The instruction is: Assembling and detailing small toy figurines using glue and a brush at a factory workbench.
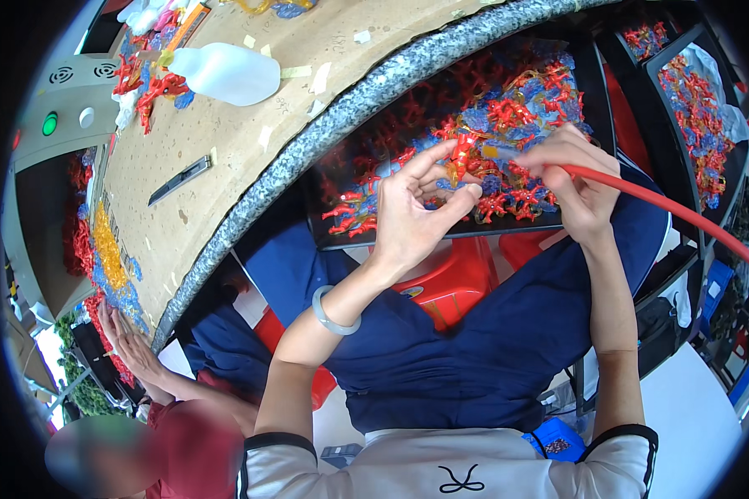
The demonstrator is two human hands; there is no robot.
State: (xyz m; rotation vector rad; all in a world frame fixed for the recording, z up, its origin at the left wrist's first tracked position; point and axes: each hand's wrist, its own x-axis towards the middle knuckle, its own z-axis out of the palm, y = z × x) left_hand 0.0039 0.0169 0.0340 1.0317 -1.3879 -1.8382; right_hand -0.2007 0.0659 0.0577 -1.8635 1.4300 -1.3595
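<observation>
My left hand (420, 204), with a pale bracelet on its wrist, is curled over the tray. Between its fingers is a small red plastic figure (462, 158) with some yellow; its exact shape is hard to make out. My right hand (578, 179) grips a red hose (666, 193), which trails off to the right. A bluish nozzle with a yellow band (501, 153) sticks out from the right fingers, pointing at the red figure and close to it. Below both hands lies a black tray (366, 239) heaped with red, blue and yellow plastic pieces (508, 200).
A stone-edged table (308, 158) curves ahead, bearing a white bottle (233, 73) and a utility knife (181, 180). Another black tray of pieces (692, 125) stands at right. At left, a co-worker's hands (129, 345) are beside a machine (54, 141) and more coloured pieces. A red stool (449, 287) shows below.
</observation>
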